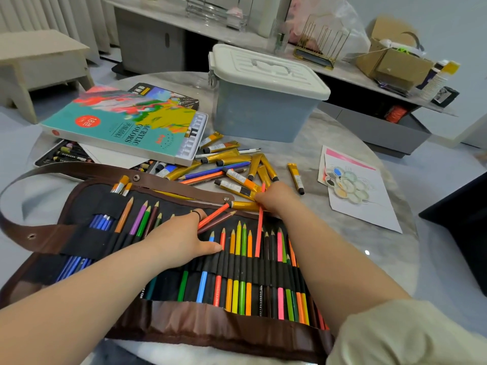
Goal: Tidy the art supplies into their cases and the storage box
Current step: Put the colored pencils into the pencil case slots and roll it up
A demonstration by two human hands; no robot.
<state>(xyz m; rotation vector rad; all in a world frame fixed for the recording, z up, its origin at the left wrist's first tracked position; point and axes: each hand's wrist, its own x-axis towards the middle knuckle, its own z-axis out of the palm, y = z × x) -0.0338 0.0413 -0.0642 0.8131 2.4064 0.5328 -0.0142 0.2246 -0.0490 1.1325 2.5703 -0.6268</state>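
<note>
We are at the pencil-sorting step: loose coloured pencils go back into the elastic loops of the black fabric roll-up case with brown trim (168,320), which lies unrolled on the round grey marble table (382,259).

The right hand (276,200) has its fingers curled round the upper end of a coral-red wooden pencil (259,227). The lower end of the pencil sits among the filled loops in the right half of the case.

The left hand (179,238) lies on the case with its thumb spread flat against the fabric. An orange pencil (214,215) and a brown pencil (220,219) run out from under its fingers. We cannot tell whether those fingers pinch the two pencils or only rest on them.

The next move, in our judgement, calls for sliding the coral-red wooden pencil straight down its loop. The left hand steadies the soft fabric, since the elastic is likely to drag on the painted shaft.

The gold metal paint tubes with black caps (237,177) lie scattered just beyond the case, mixed with more pencils. They presumably belong in the flat teal cardboard acrylic box (118,127). The pale blue plastic storage box with a ribbed white lid (263,109) stands closed at the far edge of the table.
</note>
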